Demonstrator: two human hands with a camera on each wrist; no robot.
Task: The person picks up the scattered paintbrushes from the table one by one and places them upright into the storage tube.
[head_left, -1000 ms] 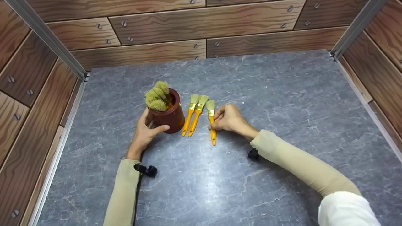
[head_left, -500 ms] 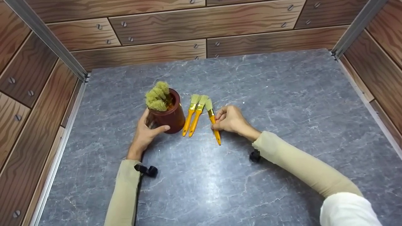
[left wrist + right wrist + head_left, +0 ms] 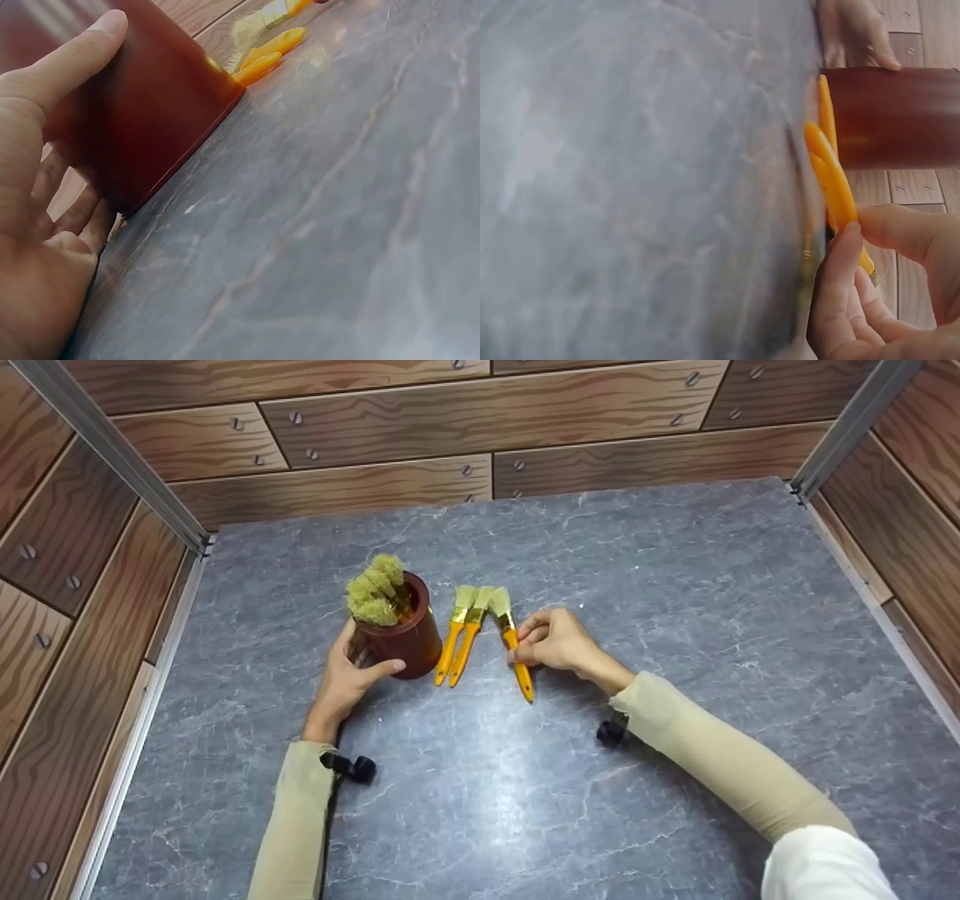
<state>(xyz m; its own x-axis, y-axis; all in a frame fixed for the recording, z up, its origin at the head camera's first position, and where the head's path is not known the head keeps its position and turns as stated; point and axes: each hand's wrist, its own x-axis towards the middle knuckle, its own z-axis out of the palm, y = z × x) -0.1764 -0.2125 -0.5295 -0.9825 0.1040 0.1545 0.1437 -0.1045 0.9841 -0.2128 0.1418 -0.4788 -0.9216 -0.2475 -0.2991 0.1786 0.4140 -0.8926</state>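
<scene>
A reddish-brown cup stands on the table with several paintbrushes in it, bristles up and leaning left over the rim. My left hand grips the cup, its thumb along the near side and fingers round the left; in the left wrist view the thumb lies against the wall. To the right of the cup, two paintbrushes lie side by side. My right hand pinches the orange handle of another paintbrush between thumb and fingers; its bristles overlap those of the neighbouring brush.
The grey marble-patterned table is bounded by plank-patterned walls behind and at both sides, with metal posts at the corners. Black wrist cameras sit on both sleeves.
The pinched paintbrush has turned, its handle end swinging right and its bristles shifting left and away to the neighbouring brush. My right hand has moved slightly right; the left hand and cup stay put.
</scene>
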